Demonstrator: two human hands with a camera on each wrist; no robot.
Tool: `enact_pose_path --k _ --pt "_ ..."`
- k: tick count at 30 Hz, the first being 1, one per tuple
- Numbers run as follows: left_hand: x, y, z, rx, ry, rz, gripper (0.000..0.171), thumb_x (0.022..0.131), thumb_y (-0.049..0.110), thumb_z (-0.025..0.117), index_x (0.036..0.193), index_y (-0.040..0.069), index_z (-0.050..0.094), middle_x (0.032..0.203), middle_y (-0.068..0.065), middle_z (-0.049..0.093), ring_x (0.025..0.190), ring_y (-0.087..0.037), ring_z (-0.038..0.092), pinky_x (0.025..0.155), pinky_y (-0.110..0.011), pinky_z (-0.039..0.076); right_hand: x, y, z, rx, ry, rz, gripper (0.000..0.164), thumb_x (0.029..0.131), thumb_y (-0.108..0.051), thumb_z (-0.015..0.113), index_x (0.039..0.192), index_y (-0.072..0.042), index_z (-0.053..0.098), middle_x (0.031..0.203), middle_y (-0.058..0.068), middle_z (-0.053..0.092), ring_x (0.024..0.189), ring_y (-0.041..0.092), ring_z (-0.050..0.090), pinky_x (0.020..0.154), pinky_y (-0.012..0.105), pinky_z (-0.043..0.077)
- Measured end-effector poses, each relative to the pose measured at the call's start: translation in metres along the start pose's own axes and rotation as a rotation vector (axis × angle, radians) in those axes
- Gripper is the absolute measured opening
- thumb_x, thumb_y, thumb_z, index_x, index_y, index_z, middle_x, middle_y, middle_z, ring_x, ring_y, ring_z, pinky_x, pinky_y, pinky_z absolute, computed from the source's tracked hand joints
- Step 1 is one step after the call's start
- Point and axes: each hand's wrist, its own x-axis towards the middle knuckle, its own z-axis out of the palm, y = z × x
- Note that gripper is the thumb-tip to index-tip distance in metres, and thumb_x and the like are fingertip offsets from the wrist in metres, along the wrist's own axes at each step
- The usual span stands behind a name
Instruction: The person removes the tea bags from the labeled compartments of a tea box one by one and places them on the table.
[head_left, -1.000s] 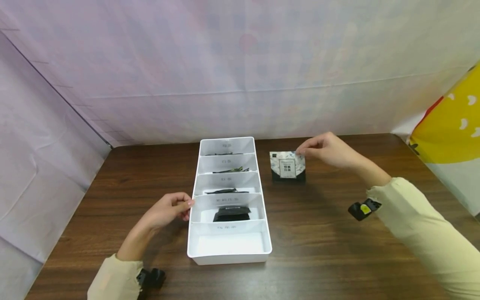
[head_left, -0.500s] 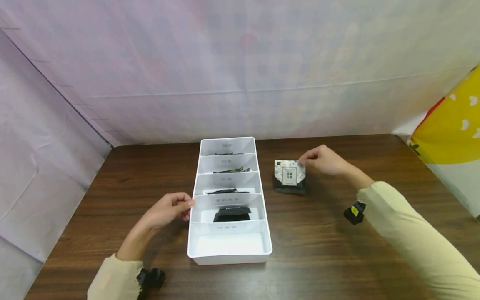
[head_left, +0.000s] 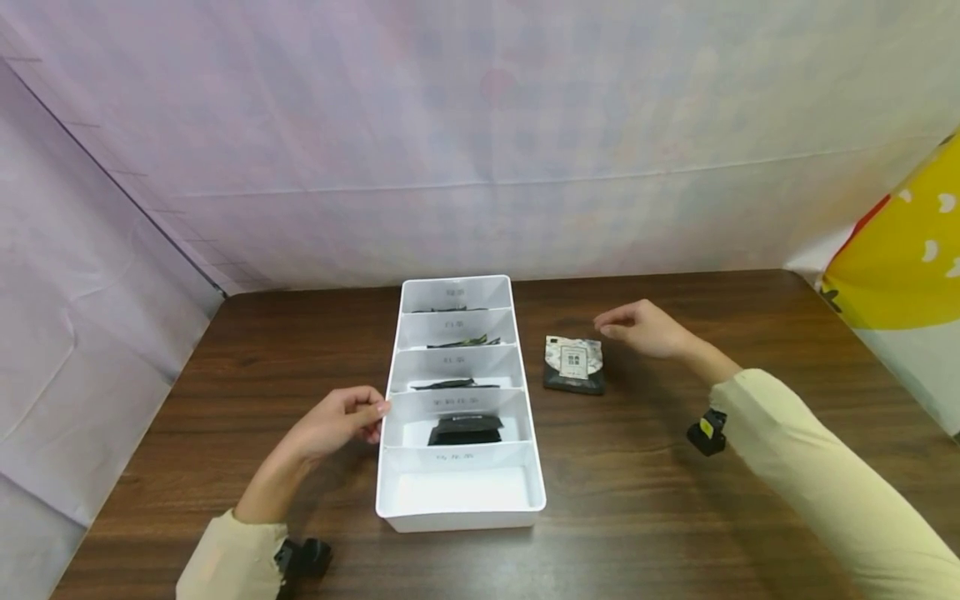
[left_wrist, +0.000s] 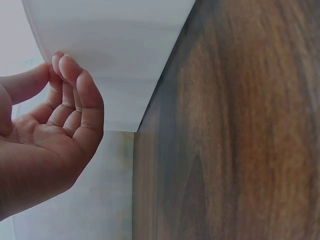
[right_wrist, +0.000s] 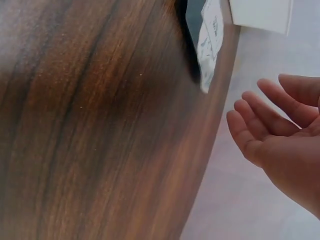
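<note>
A black-and-white tea sachet (head_left: 574, 363) lies flat on the table, to the right of a white divided box (head_left: 463, 522). Just past its upper right corner is my right hand (head_left: 647, 330), which holds nothing; in the right wrist view a gap separates the relaxed fingers (right_wrist: 262, 117) from the sachet (right_wrist: 210, 42). My left hand (head_left: 341, 422) pinches the left rim of the box between thumb and fingertips. The left wrist view has that hand (left_wrist: 65, 125) against the white side wall (left_wrist: 125, 60). Part of the left fingers is hidden behind the rim in the head view.
Several labelled compartments run front to back in the box. Dark sachets (head_left: 465, 428) lie in the fourth from the back, and other packets (head_left: 465, 341) stand in those behind. A pale cloth (head_left: 480, 150) hangs behind the brown table (head_left: 675, 517).
My right hand has lowered the tea sachet from a raised, upright pose to flat on the table and let go of it. The left hand stays on the rim.
</note>
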Motion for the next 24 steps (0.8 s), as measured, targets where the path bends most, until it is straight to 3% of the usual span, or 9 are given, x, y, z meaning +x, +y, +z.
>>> enact_pose_path --k 7,12,16,24 --pt "0.000 0.000 0.000 -0.005 0.002 -0.007 0.018 0.093 0.004 0.048 0.089 -0.014 0.050 0.067 -0.006 0.052 0.063 -0.015 0.053 0.061 -0.031 0.048 -0.016 -0.014 0.003 0.004 -0.054 -0.036 0.028 0.094 -0.011 0.050 0.113 0.006 0.059 0.110 0.021 0.060 0.099 0.032 0.057 0.079 0.044 0.047" --pt "0.000 -0.001 0.000 -0.013 -0.004 -0.001 0.019 0.093 0.003 0.048 0.090 -0.016 0.049 0.068 -0.006 0.052 0.063 -0.014 0.052 0.061 -0.029 0.048 -0.027 -0.024 0.016 0.003 -0.115 -0.095 0.027 0.093 -0.009 0.051 0.113 0.007 0.059 0.108 0.020 0.061 0.094 0.026 0.059 0.075 0.039 0.049" --pt "0.000 -0.001 0.000 -0.014 -0.008 0.004 0.019 0.093 0.003 0.047 0.090 -0.016 0.048 0.068 -0.005 0.052 0.063 -0.014 0.052 0.061 -0.029 0.048 -0.031 -0.027 0.030 -0.024 -0.116 -0.102 0.027 0.092 -0.009 0.052 0.112 0.006 0.060 0.107 0.018 0.062 0.093 0.024 0.057 0.076 0.038 0.047" --pt "0.001 -0.001 0.000 -0.009 -0.019 0.009 0.018 0.093 0.003 0.047 0.089 -0.015 0.049 0.068 -0.006 0.052 0.063 -0.015 0.052 0.062 -0.030 0.048 -0.030 -0.031 0.050 -0.107 -0.101 -0.069 0.029 0.090 -0.011 0.054 0.112 0.006 0.060 0.112 0.021 0.059 0.107 0.036 0.053 0.088 0.049 0.040"
